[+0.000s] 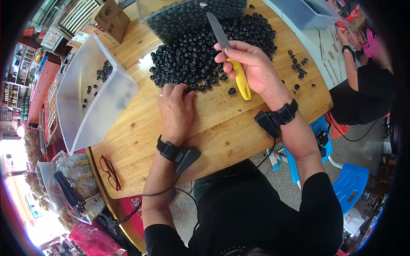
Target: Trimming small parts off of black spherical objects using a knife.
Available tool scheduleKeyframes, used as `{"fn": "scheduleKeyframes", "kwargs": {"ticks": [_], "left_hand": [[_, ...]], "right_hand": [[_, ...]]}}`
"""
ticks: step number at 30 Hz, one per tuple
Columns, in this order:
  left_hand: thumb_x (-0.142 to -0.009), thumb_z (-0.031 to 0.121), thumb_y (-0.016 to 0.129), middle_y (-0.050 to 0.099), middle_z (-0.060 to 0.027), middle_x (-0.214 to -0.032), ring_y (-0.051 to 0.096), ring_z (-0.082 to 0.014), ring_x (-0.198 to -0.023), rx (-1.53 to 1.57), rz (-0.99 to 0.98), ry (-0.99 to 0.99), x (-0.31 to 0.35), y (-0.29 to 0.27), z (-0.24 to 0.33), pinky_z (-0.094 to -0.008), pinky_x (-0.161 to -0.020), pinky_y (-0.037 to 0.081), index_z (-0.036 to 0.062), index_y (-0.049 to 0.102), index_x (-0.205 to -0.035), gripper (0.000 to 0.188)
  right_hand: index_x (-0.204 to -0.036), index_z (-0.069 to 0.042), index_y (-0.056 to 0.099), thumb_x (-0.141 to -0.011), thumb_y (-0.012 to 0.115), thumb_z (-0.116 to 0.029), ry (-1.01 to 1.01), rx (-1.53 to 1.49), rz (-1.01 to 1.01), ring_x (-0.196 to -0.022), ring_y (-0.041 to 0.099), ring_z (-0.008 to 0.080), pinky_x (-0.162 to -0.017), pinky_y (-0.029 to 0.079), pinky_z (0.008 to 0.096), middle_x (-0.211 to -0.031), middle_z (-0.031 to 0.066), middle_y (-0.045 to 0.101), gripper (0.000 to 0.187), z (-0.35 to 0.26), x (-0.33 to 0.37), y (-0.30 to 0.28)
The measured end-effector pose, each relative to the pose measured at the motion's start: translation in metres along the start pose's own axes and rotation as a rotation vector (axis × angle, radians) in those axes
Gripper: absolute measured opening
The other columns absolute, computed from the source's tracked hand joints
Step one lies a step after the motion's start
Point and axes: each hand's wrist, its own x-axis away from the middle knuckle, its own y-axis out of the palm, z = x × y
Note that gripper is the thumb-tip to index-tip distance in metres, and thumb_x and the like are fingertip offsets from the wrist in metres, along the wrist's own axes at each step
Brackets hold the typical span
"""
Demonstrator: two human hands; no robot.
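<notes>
My right hand (252,64) is closed around a knife, its yellow handle (241,81) pointing toward me and its grey blade (218,30) angled up and away to the left. The knife is held over the near right side of a heap of small round black plastic parts (183,64), which look like caps with a hole. My left hand (176,106) rests on the table at the near edge of that heap. Its fingers curl in against the parts, and what they hold, if anything, is hidden. Both wrists wear black strapped devices.
A clear bin (158,30) full of black parts stands behind the heap. Another translucent bin (96,102), with a few parts inside, is at the left. Red glasses (110,173) lie near the wooden table's (205,149) left edge. A co-worker's arm (351,64) is at the far right.
</notes>
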Motion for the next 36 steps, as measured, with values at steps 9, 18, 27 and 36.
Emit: {"fn": "scheduleKeyframes", "kwargs": {"ticks": [9,18,27,36], "left_hand": [[-0.084,-0.002,0.063,0.063,-0.0041,-0.1,0.057,-0.011,-0.095,1.335,-0.136,-0.608,0.011,-0.034,0.019,-0.0227,-0.082,0.047,0.0022,0.063,-0.105,0.021],[-0.081,-0.009,0.063,0.06,-0.0015,-0.105,0.055,-0.0082,-0.093,1.3,-0.044,-0.544,0.016,-0.03,0.014,-0.0215,-0.083,0.045,0.0012,0.058,-0.113,0.034],[-0.083,-0.008,0.061,0.063,-0.0023,-0.099,0.057,-0.0088,-0.09,1.367,0.044,-0.543,0.017,-0.034,0.01,-0.0226,-0.081,0.046,0.002,0.061,-0.109,0.028],[-0.087,-0.004,0.056,0.063,-0.0097,-0.108,0.059,-0.0169,-0.097,1.347,0.019,-0.423,0.017,-0.037,0.006,-0.0298,-0.088,0.047,0.0004,0.058,-0.115,0.028]], "right_hand": [[-0.108,0.0,0.061,-0.092,0.054,-0.011,0.011,0.385,-0.048,-0.076,0.063,0.011,-0.056,0.051,0.0217,-0.095,0.0087,0.067,0.021,0.007,0.015,0.042],[-0.107,0.001,0.063,-0.09,0.059,-0.01,-0.063,0.531,-0.136,-0.082,0.063,0.0094,-0.059,0.053,0.0213,-0.094,0.0054,0.067,0.021,0.029,0.012,0.063],[-0.109,0.001,0.062,-0.09,0.059,-0.009,-0.075,0.551,-0.127,-0.087,0.065,0.0114,-0.066,0.056,0.0234,-0.095,0.0069,0.068,0.022,0.035,0.011,0.068],[-0.109,0.0,0.062,-0.091,0.056,-0.007,-0.029,0.509,-0.126,-0.093,0.063,0.014,-0.068,0.056,0.025,-0.103,0.0074,0.064,0.02,0.034,0.013,0.066]]}}
